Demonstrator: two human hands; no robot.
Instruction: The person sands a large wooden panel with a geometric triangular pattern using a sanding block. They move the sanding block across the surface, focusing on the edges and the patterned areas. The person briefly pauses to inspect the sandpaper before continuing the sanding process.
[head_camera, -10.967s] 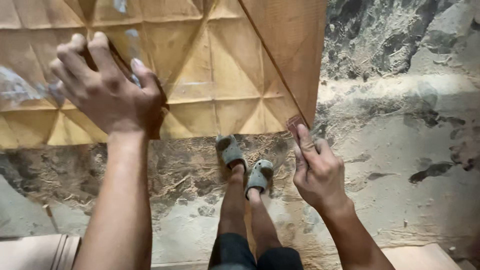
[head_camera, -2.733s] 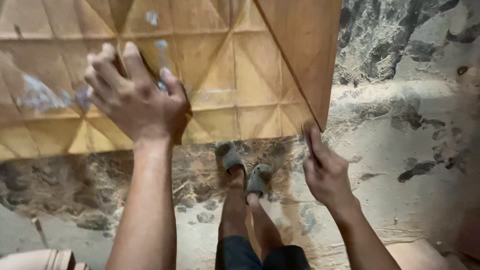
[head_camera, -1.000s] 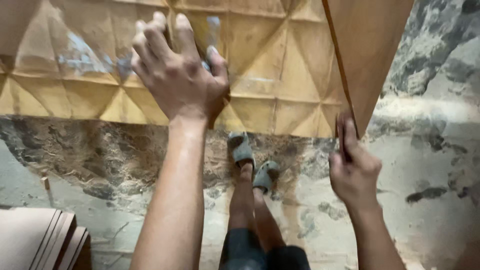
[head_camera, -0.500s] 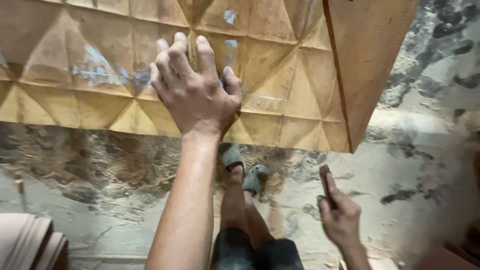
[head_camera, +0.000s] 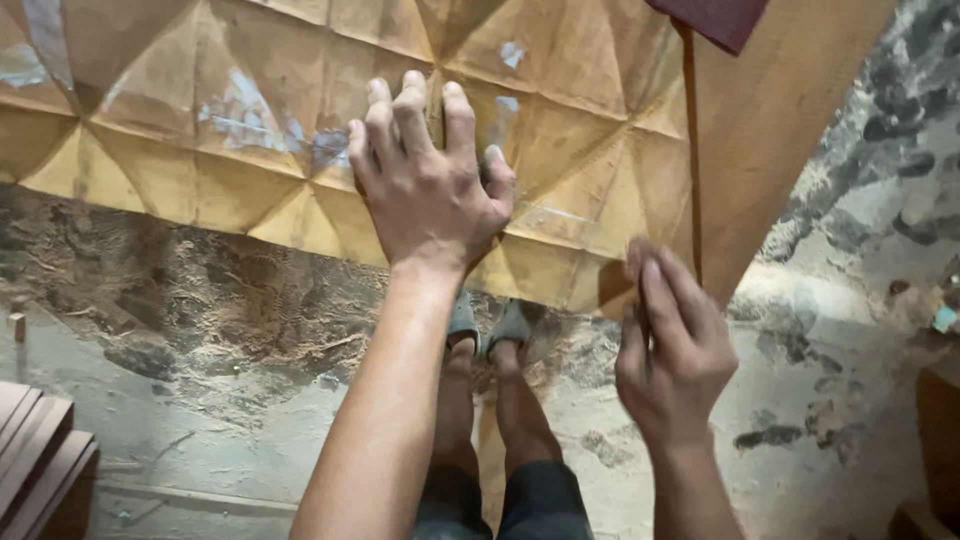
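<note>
Dusty concrete floor (head_camera: 200, 420) w/ sawdust heaps, mottled grey-black patches at right. A carved wooden panel (head_camera: 250, 120), faceted w/ triangle relief and pale filler smears, stands over the floor and fills the top of the view; its plain side face (head_camera: 770, 150) runs down the right.

Left hand (head_camera: 430, 195): fingers spread wide, tips pressed flat on the relief, thumb tucked on a ridge, palm against the panel near its lower edge. Forearm comes straight up from below.

Right hand (head_camera: 675, 345): fingers close together, pinched round a thin dark strip (head_camera: 640, 320), prob. sandpaper, blurred so hard to say. Fingertips sit right at the panel's bottom right corner, touching or just beside it.

Beyond: grey sandals (head_camera: 490, 325) under the panel edge, legs in dark shorts. Stacked boards (head_camera: 40, 450) at bottom left. Dark red sheet (head_camera: 715, 18) on the panel top, upper right.
</note>
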